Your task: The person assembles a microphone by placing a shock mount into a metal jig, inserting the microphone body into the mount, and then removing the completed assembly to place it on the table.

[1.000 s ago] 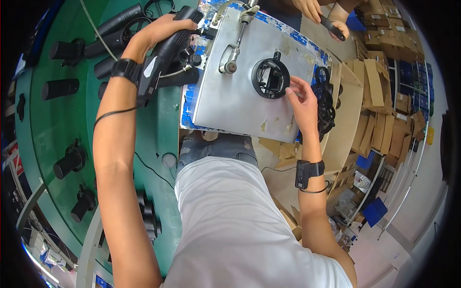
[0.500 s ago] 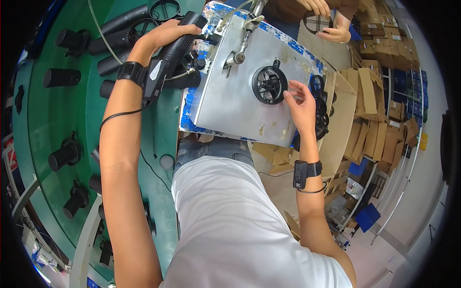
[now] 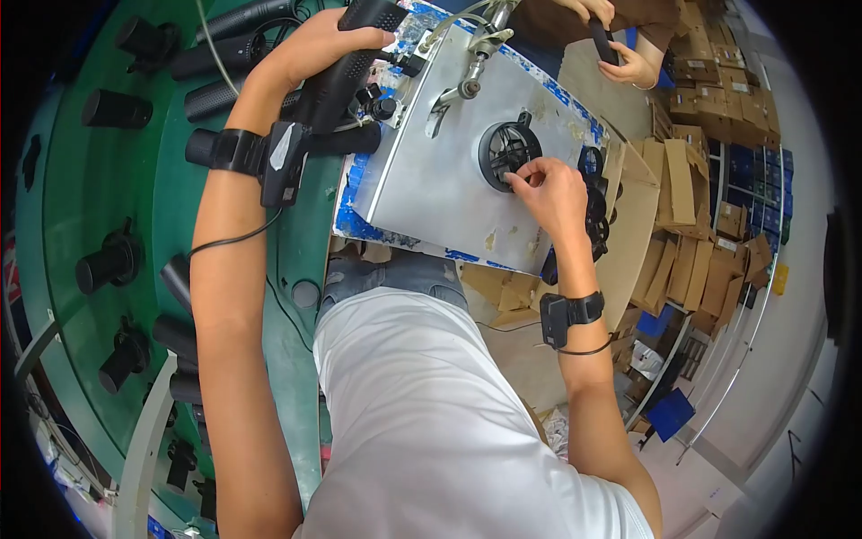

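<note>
My left hand [image 3: 314, 47] is wrapped round a black cylinder with a perforated surface [image 3: 334, 94], slanting above the green bench beside the metal plate. My right hand [image 3: 557, 199] reaches over the lower right rim of a black spoked ring [image 3: 485, 162], which lies on the plate with a small tab at its top. Thumb and forefinger are pinched together inside that ring. What sits between those fingertips is too small to make out. A metal clamp arm [image 3: 469, 88] stands on the plate between my hands.
Several black cylinders [image 3: 117, 109] stand or lie on the green bench [image 3: 166, 260]. More black rings [image 3: 595, 202] are stacked right of the metal plate [image 3: 422, 202]. Across the plate, a co-worker's hands [image 3: 633, 67] hold a black ring. Cardboard boxes [image 3: 718, 76] fill the right background.
My right hand has gone from the ring's outer right edge to inside it, its fingers closing to a pinch. My left hand still holds the cylinder. The co-worker's ring has turned edge-on.
</note>
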A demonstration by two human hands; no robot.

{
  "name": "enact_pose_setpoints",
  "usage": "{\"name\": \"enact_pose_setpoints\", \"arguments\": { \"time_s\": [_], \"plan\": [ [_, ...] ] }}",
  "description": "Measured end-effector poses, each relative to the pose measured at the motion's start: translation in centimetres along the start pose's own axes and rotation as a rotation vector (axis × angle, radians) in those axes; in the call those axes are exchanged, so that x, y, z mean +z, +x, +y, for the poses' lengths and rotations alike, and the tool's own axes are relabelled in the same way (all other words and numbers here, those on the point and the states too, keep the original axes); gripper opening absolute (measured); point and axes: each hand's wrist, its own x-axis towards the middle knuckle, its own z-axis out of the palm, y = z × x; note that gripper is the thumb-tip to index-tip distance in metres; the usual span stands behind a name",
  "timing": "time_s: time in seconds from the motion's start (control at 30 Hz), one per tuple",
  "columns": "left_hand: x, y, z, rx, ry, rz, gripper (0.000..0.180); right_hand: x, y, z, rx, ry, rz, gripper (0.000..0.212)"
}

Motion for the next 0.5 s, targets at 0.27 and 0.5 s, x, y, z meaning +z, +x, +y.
{"name": "enact_pose_setpoints", "arguments": {
  "time_s": [0.27,0.5],
  "plan": [
    [0.3,-3.4,3.2,0.126,-0.249,0.009,0.023,0.2,-0.1,0.2,-0.125,-0.082,-0.024,0.015],
    [0.4,-4.1,2.3,0.139,-0.282,0.027,0.026,0.9,-1.0,0.8,-0.094,0.054,0.061,0.014]
  ]
}}
